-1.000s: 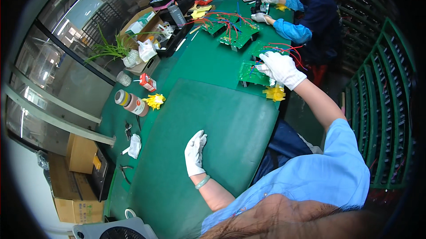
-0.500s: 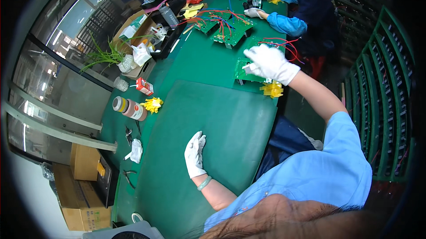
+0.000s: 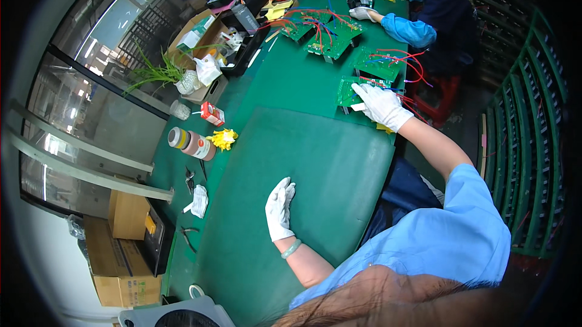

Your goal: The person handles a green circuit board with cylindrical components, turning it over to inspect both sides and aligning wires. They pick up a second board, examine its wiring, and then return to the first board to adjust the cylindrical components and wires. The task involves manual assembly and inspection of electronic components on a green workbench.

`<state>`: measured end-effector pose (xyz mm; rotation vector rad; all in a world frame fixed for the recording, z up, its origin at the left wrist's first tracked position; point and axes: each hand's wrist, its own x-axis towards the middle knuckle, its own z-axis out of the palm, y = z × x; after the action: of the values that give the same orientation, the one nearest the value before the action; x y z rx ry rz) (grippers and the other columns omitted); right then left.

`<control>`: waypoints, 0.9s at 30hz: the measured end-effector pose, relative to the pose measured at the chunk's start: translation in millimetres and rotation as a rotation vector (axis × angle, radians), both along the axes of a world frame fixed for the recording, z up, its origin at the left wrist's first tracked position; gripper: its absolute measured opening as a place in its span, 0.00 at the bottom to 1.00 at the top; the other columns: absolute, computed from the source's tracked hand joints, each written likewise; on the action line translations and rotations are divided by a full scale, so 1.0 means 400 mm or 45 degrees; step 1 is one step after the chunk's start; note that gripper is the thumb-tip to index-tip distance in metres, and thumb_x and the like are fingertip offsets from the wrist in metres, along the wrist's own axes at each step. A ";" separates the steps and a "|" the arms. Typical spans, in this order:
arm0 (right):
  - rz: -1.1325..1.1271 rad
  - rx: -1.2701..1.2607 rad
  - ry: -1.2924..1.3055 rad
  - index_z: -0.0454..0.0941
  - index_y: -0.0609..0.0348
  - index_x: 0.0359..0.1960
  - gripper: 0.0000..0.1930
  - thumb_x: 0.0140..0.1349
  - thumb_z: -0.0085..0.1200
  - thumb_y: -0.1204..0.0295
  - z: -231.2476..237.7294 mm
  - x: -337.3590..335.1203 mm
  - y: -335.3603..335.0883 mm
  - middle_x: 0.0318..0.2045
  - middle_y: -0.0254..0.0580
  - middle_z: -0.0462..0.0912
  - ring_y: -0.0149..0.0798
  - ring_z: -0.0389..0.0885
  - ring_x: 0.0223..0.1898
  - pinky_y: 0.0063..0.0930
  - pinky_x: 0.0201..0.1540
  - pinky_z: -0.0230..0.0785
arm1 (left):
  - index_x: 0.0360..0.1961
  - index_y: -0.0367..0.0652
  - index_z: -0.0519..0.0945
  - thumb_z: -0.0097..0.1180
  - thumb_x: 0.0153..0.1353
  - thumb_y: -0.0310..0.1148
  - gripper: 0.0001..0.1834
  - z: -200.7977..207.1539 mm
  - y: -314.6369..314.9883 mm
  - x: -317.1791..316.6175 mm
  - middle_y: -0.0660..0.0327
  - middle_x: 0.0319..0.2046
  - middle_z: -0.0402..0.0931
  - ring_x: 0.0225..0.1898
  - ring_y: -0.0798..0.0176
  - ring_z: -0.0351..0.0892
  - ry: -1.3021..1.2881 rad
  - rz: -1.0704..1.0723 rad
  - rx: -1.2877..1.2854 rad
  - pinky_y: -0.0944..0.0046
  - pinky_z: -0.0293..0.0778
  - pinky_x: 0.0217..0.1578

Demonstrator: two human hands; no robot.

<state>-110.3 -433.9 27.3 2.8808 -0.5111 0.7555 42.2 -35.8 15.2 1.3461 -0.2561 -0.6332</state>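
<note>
My left hand (image 3: pixel 280 210), in a white glove, rests on its side on the green mat (image 3: pixel 297 145). Its fingers are extended and slightly bent, with nothing in them. Farther off to the right, my gloved right hand (image 3: pixel 384 107) lies over the right part of a green circuit board (image 3: pixel 347 91). Its fingers stretch across the top, and the thumb is apart near the board's front edge. Red and blue wires run out past that hand. Just behind lies another wired circuit board (image 3: pixel 378 66). Yellow tape strips (image 3: pixel 384 127) are mostly covered by my right hand.
More wired boards (image 3: pixel 333 39) lie toward the far end, where a co-worker's gloved hand (image 3: pixel 364 13) works. Along the left stand a bottle (image 3: pixel 197 145), yellow strips (image 3: pixel 224 139), a red-and-white carton (image 3: pixel 212 113), pliers (image 3: pixel 189 239) and a potted plant (image 3: pixel 189 81). Green racks (image 3: pixel 518 145) are at right.
My right hand has come down onto the near board's right part, covering most of the yellow strips. The whole view has shifted slightly. My left hand keeps its place on the mat.
</note>
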 end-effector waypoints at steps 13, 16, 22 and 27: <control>0.002 -0.042 -0.233 0.72 0.53 0.62 0.32 0.54 0.63 0.62 -0.001 -0.012 0.007 0.48 0.38 0.81 0.37 0.83 0.37 0.33 0.35 0.78 | 0.61 0.25 0.72 0.58 0.70 0.39 0.29 -0.004 -0.011 0.000 0.45 0.61 0.74 0.57 0.54 0.79 0.010 -0.017 -0.019 0.59 0.74 0.61; 0.013 -0.018 -0.261 0.74 0.51 0.60 0.31 0.53 0.65 0.62 -0.005 -0.005 0.009 0.47 0.38 0.82 0.37 0.83 0.37 0.33 0.36 0.77 | 0.61 0.25 0.72 0.58 0.70 0.39 0.28 0.000 -0.009 0.004 0.45 0.61 0.74 0.57 0.54 0.80 -0.003 -0.013 0.005 0.59 0.75 0.60; -0.001 -0.023 -0.264 0.75 0.50 0.58 0.30 0.52 0.65 0.62 -0.007 -0.013 0.004 0.46 0.38 0.83 0.38 0.84 0.38 0.33 0.37 0.77 | 0.61 0.25 0.72 0.58 0.70 0.39 0.28 0.003 -0.018 -0.005 0.45 0.60 0.75 0.56 0.54 0.80 -0.010 -0.010 0.006 0.59 0.76 0.60; 0.066 -0.006 -0.270 0.75 0.51 0.58 0.29 0.52 0.64 0.64 -0.004 0.000 0.004 0.45 0.40 0.83 0.41 0.85 0.40 0.34 0.38 0.78 | 0.60 0.25 0.73 0.58 0.70 0.38 0.27 -0.014 -0.008 0.006 0.46 0.59 0.76 0.55 0.55 0.81 0.001 -0.012 -0.023 0.59 0.76 0.60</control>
<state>-110.3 -432.5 25.6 2.8347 -0.4569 1.0764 44.5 -39.0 9.6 1.3280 -0.2674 -0.6379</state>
